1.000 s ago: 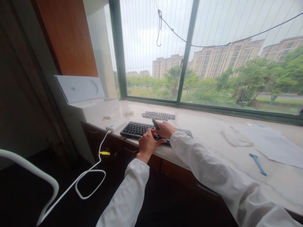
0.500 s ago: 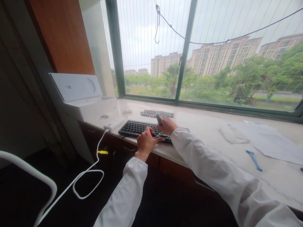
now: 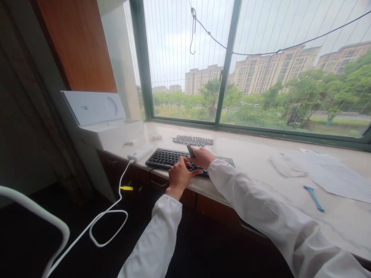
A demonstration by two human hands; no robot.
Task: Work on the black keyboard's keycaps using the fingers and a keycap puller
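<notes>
A black keyboard (image 3: 164, 157) lies near the front edge of the white counter. My right hand (image 3: 203, 156) is closed round a dark stick-like tool (image 3: 190, 150), held over the keyboard's right half; the tool's working end is hidden by the hands. On the keyboard's front side rests my left hand (image 3: 179, 173), thumb stretched to the right and index finger toward the keys, with nothing visible held in it. Just behind the keyboard, small grey keycaps (image 3: 193, 140) are laid out in rows.
At left stands an open white box (image 3: 116, 133), with a white power strip (image 3: 140, 152) and its cable (image 3: 120, 189) hanging over the edge. To the right are papers (image 3: 342, 173), a crumpled clear plastic bag (image 3: 285, 166) and a blue tool (image 3: 314, 199). A window backs the counter.
The tool in my right hand has shifted slightly left and down and leans more to the left. My left hand stays in nearly the same place on the keyboard.
</notes>
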